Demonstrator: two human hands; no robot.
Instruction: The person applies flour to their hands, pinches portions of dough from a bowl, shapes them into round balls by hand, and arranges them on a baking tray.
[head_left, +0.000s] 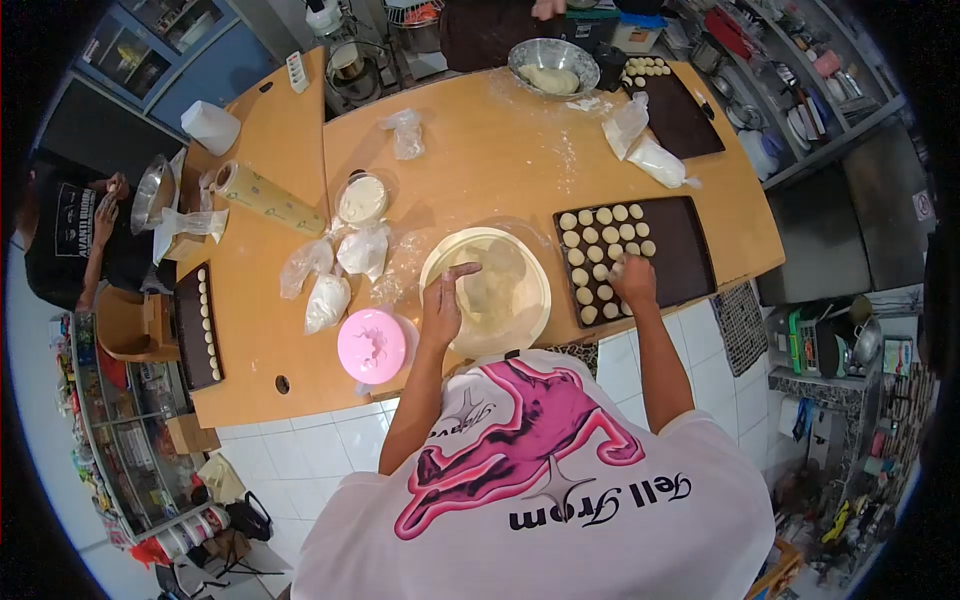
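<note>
While the left hand hangs over a wide cream-coloured round bowl, the right hand is down among pale round dough balls

As the survey runs left to right, first comes a narrow dark tray at the end of the tan wooden counter, with a single line of pale balls along it. Next: knotted clear plastic bags of white powder, then, nearer the person, a round bright-pink plastic lid.

Left hand: at the bowl's left side, fingers extended over its inside, not closed round anything that shows. Bowl contents pale; consistency not readable.

Right hand: over the near part of a dark rectangular baking tray, fingers bent downward. Cannot tell whether they pinch a ball or only touch one.

Dough balls: in rows on the left part of this tray; its right part is bare.

Technique (judgement): handle each ball lightly, so that it keeps its round shape. Leave an even gap to its neighbours, since soft dough would probably stick where it touches. Lift the fingers straight up to avoid nudging the row. A faint dusting of powder on the fingers should help release.
</note>
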